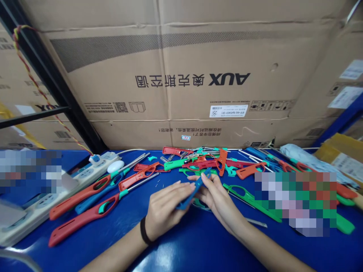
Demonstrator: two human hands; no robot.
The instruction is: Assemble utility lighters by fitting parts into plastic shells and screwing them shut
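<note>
Both my hands meet over the middle of the blue table point(198, 241). My left hand point(167, 206) and my right hand point(218, 198) are each closed on the same blue plastic lighter shell point(193, 192), which lies slanted between them. A black band circles my left wrist. Just beyond my fingers lies a heap of red, green and blue lighter shells and parts point(207, 162). A green lighter shell point(249, 200) rests right of my right hand.
Several assembled long-nosed lighters point(93, 196) in red, blue and green lie at the left, beside a white power strip point(56, 192). A large cardboard box point(181, 75) walls off the back. More cartons stand at both sides. Blurred patches cover areas at left and right.
</note>
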